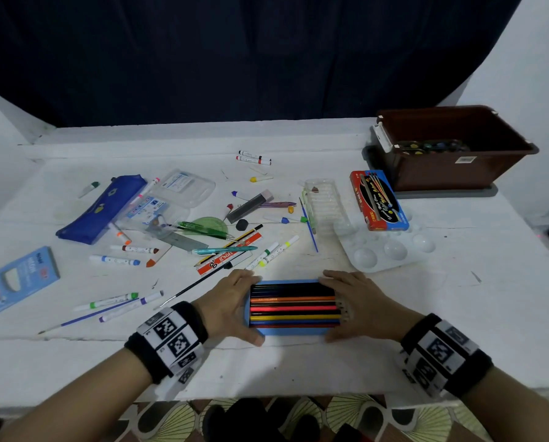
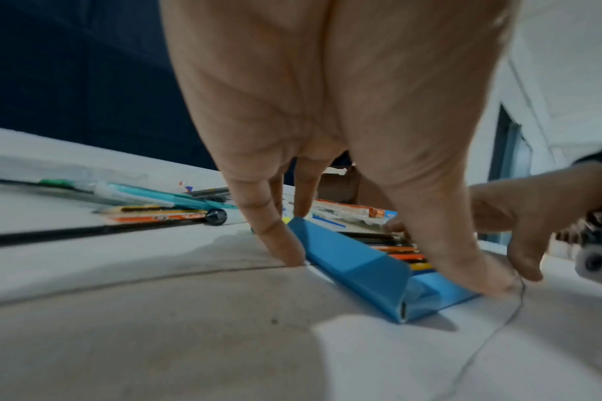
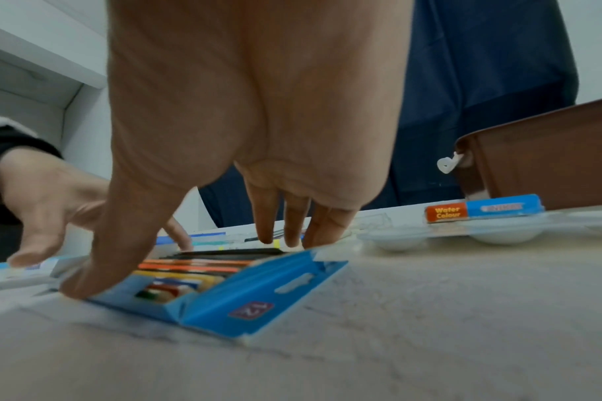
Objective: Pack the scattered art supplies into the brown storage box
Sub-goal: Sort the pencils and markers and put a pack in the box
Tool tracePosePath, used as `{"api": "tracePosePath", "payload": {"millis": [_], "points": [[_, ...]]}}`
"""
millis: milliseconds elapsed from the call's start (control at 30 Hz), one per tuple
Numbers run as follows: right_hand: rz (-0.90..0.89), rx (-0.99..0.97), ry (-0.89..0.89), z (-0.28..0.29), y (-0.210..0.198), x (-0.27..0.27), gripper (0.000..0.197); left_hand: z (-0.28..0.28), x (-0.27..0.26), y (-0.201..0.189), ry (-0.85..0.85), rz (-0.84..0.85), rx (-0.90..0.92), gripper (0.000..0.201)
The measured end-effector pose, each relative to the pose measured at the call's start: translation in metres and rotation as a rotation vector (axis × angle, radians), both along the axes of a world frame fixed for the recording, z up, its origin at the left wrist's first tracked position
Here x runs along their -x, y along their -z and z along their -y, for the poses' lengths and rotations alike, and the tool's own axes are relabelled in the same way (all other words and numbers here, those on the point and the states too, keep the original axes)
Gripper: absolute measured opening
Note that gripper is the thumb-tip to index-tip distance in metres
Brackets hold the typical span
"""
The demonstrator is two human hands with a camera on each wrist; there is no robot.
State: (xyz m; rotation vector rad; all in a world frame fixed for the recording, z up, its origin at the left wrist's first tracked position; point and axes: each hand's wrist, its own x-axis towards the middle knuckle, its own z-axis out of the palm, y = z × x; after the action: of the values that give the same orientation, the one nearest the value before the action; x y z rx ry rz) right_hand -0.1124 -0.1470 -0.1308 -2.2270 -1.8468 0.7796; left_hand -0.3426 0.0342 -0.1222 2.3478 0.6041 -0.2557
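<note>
A blue box of coloured pencils [image 1: 293, 309] lies open-faced on the white table near its front edge. My left hand [image 1: 226, 306] holds its left end, thumb on the near edge and fingers on the far edge. My right hand [image 1: 359, 303] holds the right end the same way. In the left wrist view the left fingers [image 2: 268, 225] and thumb straddle the box [image 2: 354, 260]. The right wrist view shows the box's end flap [image 3: 251, 304] open. The brown storage box [image 1: 451, 173] stands at the back right with paint pots inside.
A watercolour box [image 1: 378, 200] and a white palette [image 1: 384, 247] lie between my hands and the brown box. Markers, pens, a ruler, a blue pencil case [image 1: 102, 208] and a clear case [image 1: 177, 193] are scattered to the left. A light-blue carton [image 1: 14, 279] sits at the far left.
</note>
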Motion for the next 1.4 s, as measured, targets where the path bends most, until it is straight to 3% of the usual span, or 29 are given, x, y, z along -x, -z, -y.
{"api": "tracePosePath", "payload": {"millis": [233, 400, 567, 833, 1233, 1400], "points": [[-0.097, -0.013, 0.036, 0.007, 0.005, -0.004, 0.126, 0.001, 0.010, -0.001, -0.199, 0.007, 0.139, 0.104], [-0.049, -0.012, 0.027, 0.003, 0.001, -0.002, 0.130, 0.005, 0.003, 0.001, -0.165, 0.011, 0.050, 0.093], [-0.025, -0.015, 0.010, -0.002, -0.010, 0.002, 0.097, 0.005, 0.002, 0.005, -0.163, 0.008, 0.028, 0.082], [-0.012, -0.017, -0.004, -0.013, -0.017, 0.010, 0.089, 0.003, 0.017, 0.004, -0.160, 0.002, 0.008, 0.097], [-0.088, -0.053, -0.093, -0.088, -0.014, 0.109, 0.093, -0.054, 0.133, -0.008, -0.187, 0.014, -0.007, 0.083], [-0.061, -0.067, -0.139, -0.123, -0.012, 0.162, 0.093, -0.082, 0.188, -0.005, -0.226, -0.001, -0.012, 0.090]]}}
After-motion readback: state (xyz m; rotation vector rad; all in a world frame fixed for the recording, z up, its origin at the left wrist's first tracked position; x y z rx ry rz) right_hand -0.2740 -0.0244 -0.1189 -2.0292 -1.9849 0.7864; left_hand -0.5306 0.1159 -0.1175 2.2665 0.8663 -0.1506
